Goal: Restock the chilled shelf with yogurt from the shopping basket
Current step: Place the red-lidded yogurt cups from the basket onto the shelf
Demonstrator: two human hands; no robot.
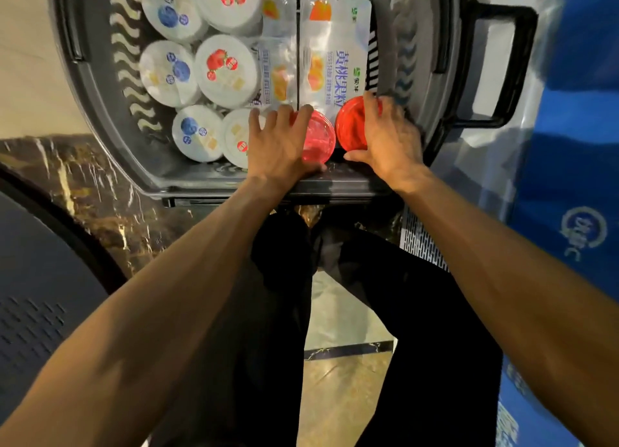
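Note:
A dark grey shopping basket (100, 88) stands on the floor below me. Two red-lidded yogurt cups sit at its near edge. My left hand (279, 145) grips the left red cup (318, 141), fingers curled over its lid. My right hand (385, 138) grips the right red cup (351, 125) the same way. Several white yogurt cups (227, 71) with blueberry and strawberry lids fill the basket's left side. Two long peach yogurt packs (331, 51) lie in the middle.
The basket's black handle (512, 64) is folded out to the right. A blue cabinet or panel (569, 165) runs along the right side. A dark marbled floor strip (83, 185) lies left of my legs (268, 312).

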